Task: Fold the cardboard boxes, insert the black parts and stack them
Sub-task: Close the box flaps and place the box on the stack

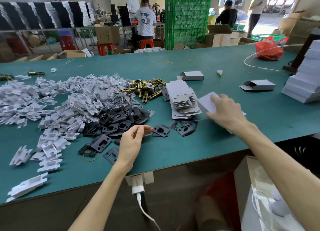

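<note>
Counter (173,154): we stand at a long green counter in a busy workshop.
Left hand (131,144): nearest us and empty; its fingers (147,128) are loosely curled around nothing.
Black part (161,130): a flat plate just beyond those fingertips, to their right, not touching. It is nearly square, so we see no clear long axis.
Black heap (112,121): more plates piled to the left.
Right hand (226,113): farther out and slightly blurred, gripping a white cardboard box (206,101) with its fingers bent over the top.
Nearer hand: we judge the left hand closer to the plate; the box lies right of the plate and beyond it.
Flat blanks (181,101): stacked just left of the box.
Finished stack (304,78): at the far right edge.
Background: other people working, and green crates (187,23).
</note>
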Demonstrator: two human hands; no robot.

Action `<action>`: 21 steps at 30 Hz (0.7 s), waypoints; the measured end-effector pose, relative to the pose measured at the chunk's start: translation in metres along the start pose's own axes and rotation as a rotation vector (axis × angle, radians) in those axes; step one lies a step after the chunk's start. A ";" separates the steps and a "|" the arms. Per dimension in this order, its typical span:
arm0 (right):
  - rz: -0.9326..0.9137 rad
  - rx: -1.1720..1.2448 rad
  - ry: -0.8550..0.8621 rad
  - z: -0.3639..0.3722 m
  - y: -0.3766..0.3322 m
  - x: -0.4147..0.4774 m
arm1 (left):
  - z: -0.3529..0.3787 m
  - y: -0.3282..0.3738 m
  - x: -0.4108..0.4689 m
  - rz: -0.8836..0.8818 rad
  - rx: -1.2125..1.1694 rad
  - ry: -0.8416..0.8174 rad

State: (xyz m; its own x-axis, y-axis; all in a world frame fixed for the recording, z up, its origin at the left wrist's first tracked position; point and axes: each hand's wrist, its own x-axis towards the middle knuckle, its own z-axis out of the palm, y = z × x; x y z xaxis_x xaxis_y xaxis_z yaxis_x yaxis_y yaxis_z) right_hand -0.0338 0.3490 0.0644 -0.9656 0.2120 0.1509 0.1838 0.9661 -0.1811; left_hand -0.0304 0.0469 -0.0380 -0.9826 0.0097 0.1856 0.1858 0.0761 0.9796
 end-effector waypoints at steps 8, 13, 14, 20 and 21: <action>0.156 0.137 -0.120 0.009 0.032 0.017 | -0.003 -0.002 -0.001 0.016 0.017 -0.011; 0.205 0.138 -0.079 0.011 0.041 0.021 | -0.005 -0.003 -0.002 0.017 0.025 -0.017; 0.217 0.152 -0.066 0.011 0.044 0.021 | -0.005 -0.003 -0.003 0.013 0.027 -0.018; 0.207 0.134 -0.113 0.010 0.049 0.025 | -0.005 -0.002 -0.002 0.019 0.033 -0.024; 0.205 0.078 -0.099 0.009 0.047 0.025 | -0.005 -0.002 -0.002 0.021 0.034 -0.023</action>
State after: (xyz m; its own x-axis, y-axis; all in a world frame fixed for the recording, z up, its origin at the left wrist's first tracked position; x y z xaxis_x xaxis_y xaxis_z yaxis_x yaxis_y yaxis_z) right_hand -0.0512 0.3979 0.0507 -0.9238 0.3829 0.0078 0.3663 0.8894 -0.2734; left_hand -0.0286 0.0417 -0.0401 -0.9784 0.0348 0.2037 0.2063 0.1094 0.9723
